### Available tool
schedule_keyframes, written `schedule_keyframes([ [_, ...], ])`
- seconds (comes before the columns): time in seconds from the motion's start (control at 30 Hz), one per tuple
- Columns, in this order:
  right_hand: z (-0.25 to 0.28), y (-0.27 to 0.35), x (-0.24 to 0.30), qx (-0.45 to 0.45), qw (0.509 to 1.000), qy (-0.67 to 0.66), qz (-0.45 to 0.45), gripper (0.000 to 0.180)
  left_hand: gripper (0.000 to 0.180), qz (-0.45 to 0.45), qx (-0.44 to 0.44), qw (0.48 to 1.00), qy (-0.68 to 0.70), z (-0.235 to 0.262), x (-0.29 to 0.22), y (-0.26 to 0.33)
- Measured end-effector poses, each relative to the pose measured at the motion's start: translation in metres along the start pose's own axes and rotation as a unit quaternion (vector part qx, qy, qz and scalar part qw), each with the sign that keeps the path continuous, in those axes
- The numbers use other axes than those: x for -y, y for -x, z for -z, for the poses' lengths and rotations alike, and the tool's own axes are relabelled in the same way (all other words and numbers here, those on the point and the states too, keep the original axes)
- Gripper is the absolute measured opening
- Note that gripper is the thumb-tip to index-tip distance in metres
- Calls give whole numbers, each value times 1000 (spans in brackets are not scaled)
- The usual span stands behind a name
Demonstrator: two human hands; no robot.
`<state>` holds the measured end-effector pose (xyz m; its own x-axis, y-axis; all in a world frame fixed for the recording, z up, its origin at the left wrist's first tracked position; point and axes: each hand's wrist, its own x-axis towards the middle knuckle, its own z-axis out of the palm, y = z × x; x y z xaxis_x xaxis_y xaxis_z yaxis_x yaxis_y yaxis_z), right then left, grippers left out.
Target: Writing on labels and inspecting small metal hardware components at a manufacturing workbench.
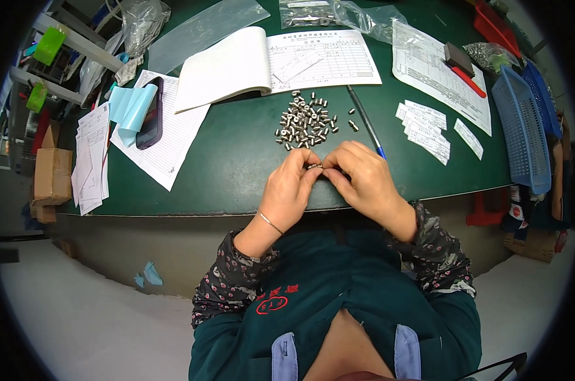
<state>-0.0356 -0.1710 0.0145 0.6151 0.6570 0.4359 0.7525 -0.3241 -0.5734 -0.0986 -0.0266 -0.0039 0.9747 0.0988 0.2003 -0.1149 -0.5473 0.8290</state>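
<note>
So I've got my left hand [286, 187] pinched, thumb and finger, on a small metal piece [315, 166] right by the front edge of the bench [237, 171], around the middle. My right hand's [367, 178] fingertips meet it from the other side, but they cover so much I honestly can't tell if they're clamped on it or just touching. The pile of metal fittings [303, 120] sits just beyond my hands, a couple of strays to its right near a pen [367, 124]. Open booklet [227, 70] toward the back edge, phone [150, 117] near the left edge, blue basket [522, 130] at the right edge.
</note>
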Motion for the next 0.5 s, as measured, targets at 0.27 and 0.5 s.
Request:
schedule_keyframes([
  [0.27, 9, 44, 23, -50, 989, -124, -68, 13, 14, 182, 60, 911, 364, -6, -27, 47],
  [0.5, -11, 88, 17, 16, 977, -167, -135, 16, 16, 281, 144, 864, 391, -22, -5, 80],
])
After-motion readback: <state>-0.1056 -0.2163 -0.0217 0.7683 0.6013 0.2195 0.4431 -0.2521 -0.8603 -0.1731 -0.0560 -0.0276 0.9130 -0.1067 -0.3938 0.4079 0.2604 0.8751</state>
